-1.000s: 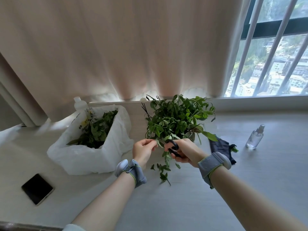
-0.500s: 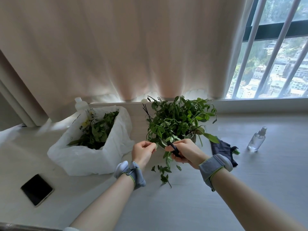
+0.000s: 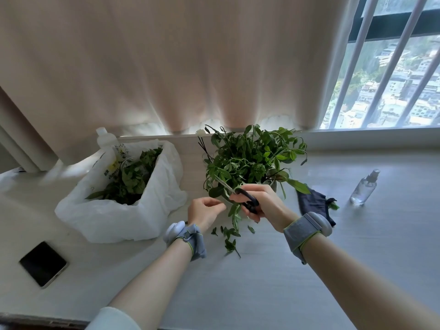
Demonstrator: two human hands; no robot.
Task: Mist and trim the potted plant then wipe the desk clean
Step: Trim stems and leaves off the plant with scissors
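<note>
A leafy potted plant (image 3: pixel 252 158) stands at the middle back of the white desk (image 3: pixel 262 282). My right hand (image 3: pixel 264 203) grips black-handled scissors (image 3: pixel 247 198), their blades pointing up-left into the lower leaves. My left hand (image 3: pixel 204 211) is just left of the scissors with its fingers curled by a hanging stem; whether it pinches the stem is unclear. Cut leaves (image 3: pixel 228 236) lie on the desk below the hands. A clear spray bottle (image 3: pixel 364 188) stands at the right. A dark cloth (image 3: pixel 314 203) lies between it and the pot.
A white plastic bag (image 3: pixel 119 210) holding cut greenery sits to the left, a white bottle (image 3: pixel 104 138) behind it. A black phone (image 3: pixel 42 264) lies near the left front edge. A curtain and barred window back the desk.
My right hand has turned the scissors so the blades reach up-left into the foliage. My left hand has dropped slightly below the leaves it was touching.
</note>
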